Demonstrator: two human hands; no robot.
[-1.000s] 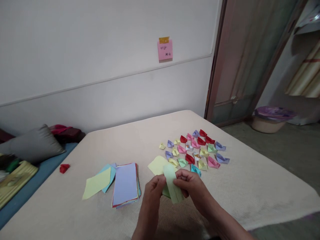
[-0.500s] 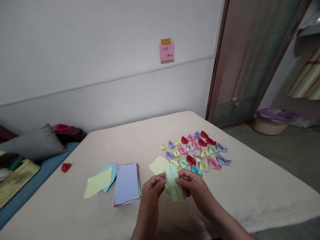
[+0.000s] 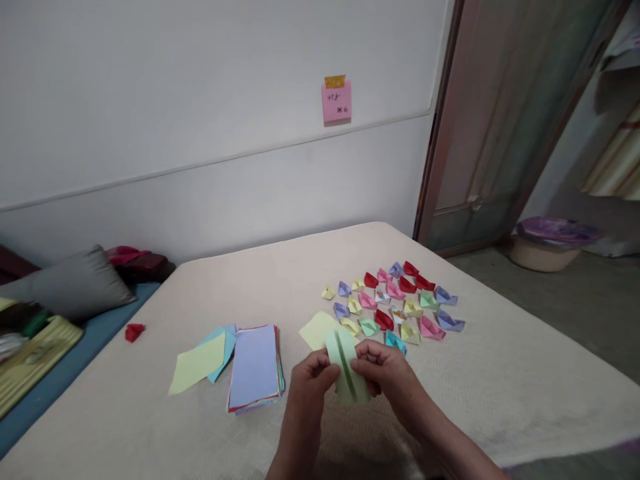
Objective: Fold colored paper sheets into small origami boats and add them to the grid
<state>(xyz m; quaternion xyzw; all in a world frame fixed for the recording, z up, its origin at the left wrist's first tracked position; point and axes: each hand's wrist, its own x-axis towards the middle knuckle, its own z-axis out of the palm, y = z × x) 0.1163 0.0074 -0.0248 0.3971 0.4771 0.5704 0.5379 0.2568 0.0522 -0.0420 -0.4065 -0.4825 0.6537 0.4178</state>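
Over by the doorway a round basin (image 3: pixel 543 252) sits on the floor with a purple covering drawn across its top, so whatever is in it cannot be made out. Nearer, on the cream bedcover (image 3: pixel 260 280), both hands meet above the front edge: the left hand (image 3: pixel 311 377) and the right hand (image 3: pixel 384 371) pinch a pale green paper (image 3: pixel 346 367) between thumbs and fingertips, one on each long side. The paper stands nearly upright, folded into a narrow strip with a dark crease running down its middle. The fingers are curled in close and the wrists angle inward toward each other; the forearms run out of the bottom of the view. Just behind the strip lies a flat yellow sheet (image 3: pixel 316 328), partly covered by the hands. To its right is a cluster of small folded paper boats (image 3: pixel 397 303) in red, pink, purple, yellow, green and blue, set close together in rough rows. Left of the hands is a stack of coloured paper (image 3: pixel 255 365) with a lilac sheet on top, with a loose yellow-green sheet (image 3: pixel 196 364) overlapping a light blue sheet (image 3: pixel 223 339). A lone red folded piece (image 3: pixel 134 331) lies near the bed's left edge. On the wall, the writing on a pink sticky note (image 3: pixel 336 101) is too small to read.
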